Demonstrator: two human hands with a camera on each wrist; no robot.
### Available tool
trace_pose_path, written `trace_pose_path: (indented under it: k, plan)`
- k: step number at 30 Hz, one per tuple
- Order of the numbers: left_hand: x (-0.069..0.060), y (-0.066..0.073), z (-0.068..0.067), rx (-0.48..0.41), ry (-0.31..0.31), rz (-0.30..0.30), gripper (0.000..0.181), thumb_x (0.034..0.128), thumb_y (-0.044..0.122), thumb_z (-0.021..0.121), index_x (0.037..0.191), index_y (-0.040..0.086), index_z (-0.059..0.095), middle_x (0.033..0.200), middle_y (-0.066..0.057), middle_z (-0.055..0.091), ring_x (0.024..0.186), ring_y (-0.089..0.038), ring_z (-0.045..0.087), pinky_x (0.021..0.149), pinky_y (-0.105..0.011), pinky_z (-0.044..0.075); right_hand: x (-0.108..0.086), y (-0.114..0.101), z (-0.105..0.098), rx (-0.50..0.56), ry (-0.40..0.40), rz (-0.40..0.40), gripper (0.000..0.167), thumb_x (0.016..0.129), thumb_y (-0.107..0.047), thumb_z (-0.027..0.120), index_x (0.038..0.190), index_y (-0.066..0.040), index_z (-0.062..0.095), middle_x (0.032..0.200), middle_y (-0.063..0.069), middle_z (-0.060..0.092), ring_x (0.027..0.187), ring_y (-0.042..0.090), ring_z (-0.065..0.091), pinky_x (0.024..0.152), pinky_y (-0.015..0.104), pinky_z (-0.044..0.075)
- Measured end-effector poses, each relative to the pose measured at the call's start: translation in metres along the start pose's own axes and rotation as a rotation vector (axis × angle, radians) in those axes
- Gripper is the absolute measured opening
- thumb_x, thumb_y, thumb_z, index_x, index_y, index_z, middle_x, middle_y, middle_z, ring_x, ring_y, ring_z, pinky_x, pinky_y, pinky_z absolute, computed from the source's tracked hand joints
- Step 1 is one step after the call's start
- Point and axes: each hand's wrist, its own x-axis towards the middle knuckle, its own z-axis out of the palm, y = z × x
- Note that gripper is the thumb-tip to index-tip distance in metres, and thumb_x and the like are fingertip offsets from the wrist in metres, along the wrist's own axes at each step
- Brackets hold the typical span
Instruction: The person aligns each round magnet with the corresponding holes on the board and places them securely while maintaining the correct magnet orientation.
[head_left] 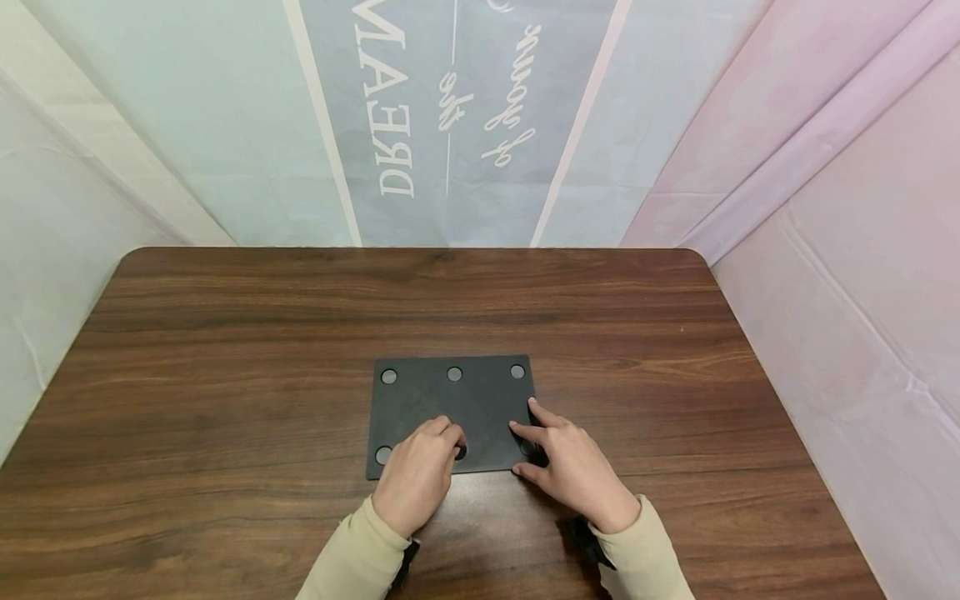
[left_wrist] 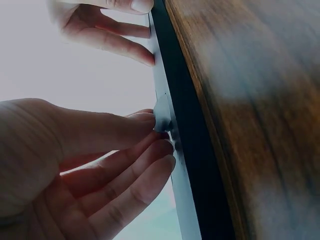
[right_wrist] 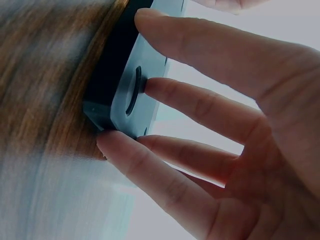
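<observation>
A dark grey rectangular board (head_left: 487,412) lies flat on the table, with round recesses along its far and near edges. My left hand (head_left: 420,475) is over the near middle recess (head_left: 461,452). Between its thumb and index finger it pinches a small grey disc (left_wrist: 162,115), which stands tilted up from the board's face. My right hand (head_left: 573,468) spreads its fingers around the board's near right corner, thumb on the near edge. Under that hand is another round recess (right_wrist: 134,92), partly hidden in the head view.
Grey discs fill the far left (head_left: 388,377), far middle (head_left: 454,374) and far right (head_left: 517,372) recesses; a near left one (head_left: 383,455) is partly covered by my left hand. The brown wooden table (head_left: 225,375) meets fabric curtains (head_left: 465,125) at the back and sides.
</observation>
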Motion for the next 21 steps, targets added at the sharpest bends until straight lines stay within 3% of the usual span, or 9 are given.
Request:
trace_pose_path:
  k: [21]
  plan:
    - [-0.0035,0.0008,0.0008,0.028,0.006,0.013,0.007,0.0849,0.006,0.07,0.08,0.007,0.075,0.074,0.002,0.054,0.068,-0.012,0.056,0.052,-0.023,0.049,-0.0002,0.0004,0.0004,-0.003,0.009,-0.016,0.05,0.076,-0.021,0.082,0.121,-0.008,0.068,0.139,0.026,0.049,0.111,0.039,0.062,0.083,0.047,0.055]
